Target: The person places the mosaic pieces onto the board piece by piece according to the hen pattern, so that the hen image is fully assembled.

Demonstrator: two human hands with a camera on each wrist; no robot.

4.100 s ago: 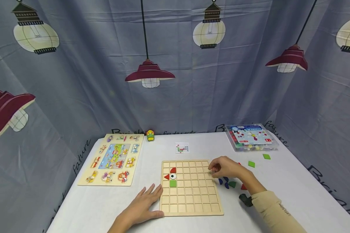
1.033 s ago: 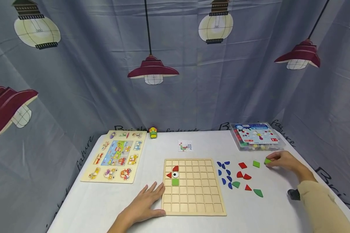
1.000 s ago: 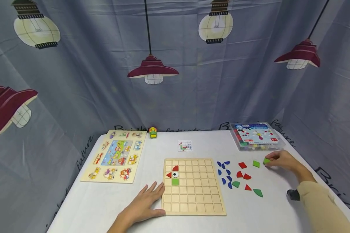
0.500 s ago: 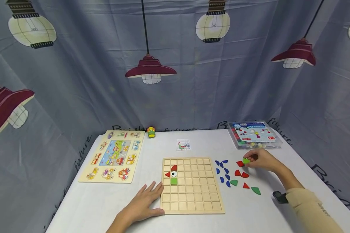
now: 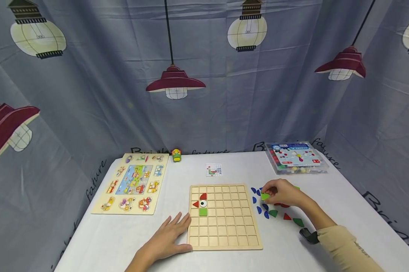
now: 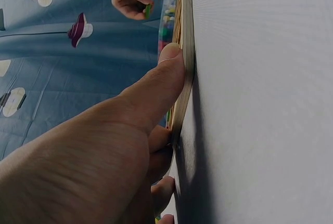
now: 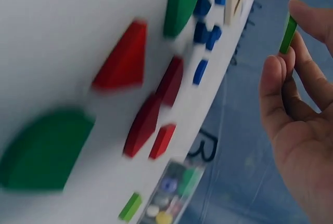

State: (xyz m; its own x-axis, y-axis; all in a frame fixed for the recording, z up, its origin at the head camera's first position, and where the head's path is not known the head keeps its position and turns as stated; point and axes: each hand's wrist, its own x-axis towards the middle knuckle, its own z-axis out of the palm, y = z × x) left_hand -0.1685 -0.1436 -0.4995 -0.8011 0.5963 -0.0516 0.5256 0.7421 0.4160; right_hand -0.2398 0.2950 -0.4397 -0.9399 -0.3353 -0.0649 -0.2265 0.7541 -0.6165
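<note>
My right hand pinches a light green square tile between thumb and fingertips, raised above the table over the blue half-round pieces. The right wrist view shows the same green tile edge-on. My left hand rests with straight, spread fingers at the left edge of the wooden grid board; in the left wrist view its thumb touches the board's edge. On the board's upper left sit a red quarter-round, a red triangle, a white eye tile and a green square.
Right of the board lie a red triangle, dark green pieces and other red pieces, partly behind the hand. A clear plastic box stands at the back right. A picture card, a toy figure and a picture puzzle board lie further back and left.
The right hand has carried the green square tile leftward from the far right side, past the red pieces, toward the board. The left hand has stayed at the board's edge.
</note>
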